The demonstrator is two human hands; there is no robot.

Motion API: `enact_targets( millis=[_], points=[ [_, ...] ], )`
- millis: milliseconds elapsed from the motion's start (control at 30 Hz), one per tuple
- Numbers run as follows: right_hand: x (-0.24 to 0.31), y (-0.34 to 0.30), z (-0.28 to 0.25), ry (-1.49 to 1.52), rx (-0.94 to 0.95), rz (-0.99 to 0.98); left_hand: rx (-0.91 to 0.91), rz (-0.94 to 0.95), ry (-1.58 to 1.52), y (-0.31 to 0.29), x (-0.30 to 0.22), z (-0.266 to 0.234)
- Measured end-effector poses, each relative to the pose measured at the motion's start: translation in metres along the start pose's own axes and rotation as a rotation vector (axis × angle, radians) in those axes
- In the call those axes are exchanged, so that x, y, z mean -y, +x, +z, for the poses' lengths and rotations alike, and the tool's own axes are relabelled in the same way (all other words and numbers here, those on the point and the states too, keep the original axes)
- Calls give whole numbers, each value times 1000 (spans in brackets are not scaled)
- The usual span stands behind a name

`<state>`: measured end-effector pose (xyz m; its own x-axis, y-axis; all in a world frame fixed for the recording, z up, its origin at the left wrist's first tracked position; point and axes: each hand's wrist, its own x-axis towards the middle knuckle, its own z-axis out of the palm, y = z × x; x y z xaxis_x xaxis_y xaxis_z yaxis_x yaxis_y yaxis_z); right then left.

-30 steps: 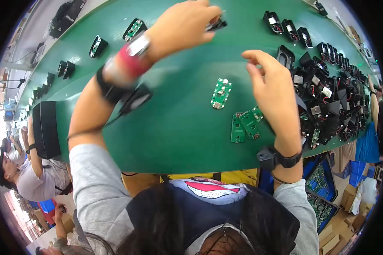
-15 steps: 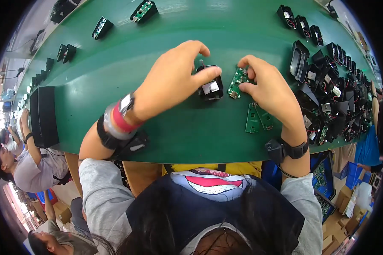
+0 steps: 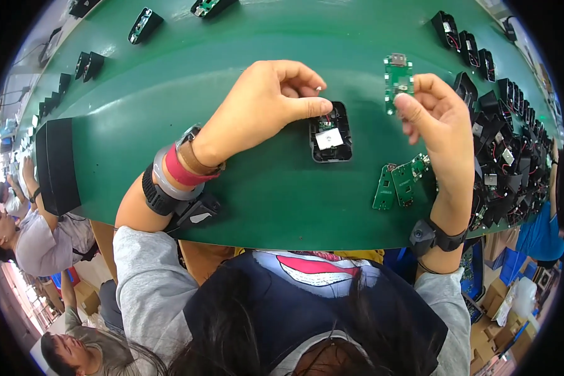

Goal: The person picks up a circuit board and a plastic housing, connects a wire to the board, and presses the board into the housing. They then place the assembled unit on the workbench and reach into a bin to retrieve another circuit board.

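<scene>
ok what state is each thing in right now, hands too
black casing: open, face up, inner parts showing
white piece: inside the casing
left hand: thumb at the casing's far end, grip unclear
right hand: closed on a circuit board
held circuit board: raised, upright in the picture
two loose boards: lying close together on the green table
right-hand casings: heaped

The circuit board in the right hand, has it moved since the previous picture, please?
Yes: judged against the black box, the circuit board in the right hand has moved rightward and up the picture.
</scene>
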<state>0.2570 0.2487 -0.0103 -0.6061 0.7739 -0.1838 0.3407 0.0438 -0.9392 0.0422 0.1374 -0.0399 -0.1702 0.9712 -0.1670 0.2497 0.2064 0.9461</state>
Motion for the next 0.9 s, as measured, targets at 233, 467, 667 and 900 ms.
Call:
enact_targets(
  millis=[233,467,667,900],
  points=[
    [-9,-3,34,396,199,98,-38,45,-217,-4,-7,14],
    [-7,-7,39,362,268,82,-108,210,-162,-5,-6,20],
    [-12,-11,47,368,199,-16,-131,250,-27,-6,-10,23],
    [0,-13,40,385,235,113,-122,373,32,-5,-5,24]
  ],
)
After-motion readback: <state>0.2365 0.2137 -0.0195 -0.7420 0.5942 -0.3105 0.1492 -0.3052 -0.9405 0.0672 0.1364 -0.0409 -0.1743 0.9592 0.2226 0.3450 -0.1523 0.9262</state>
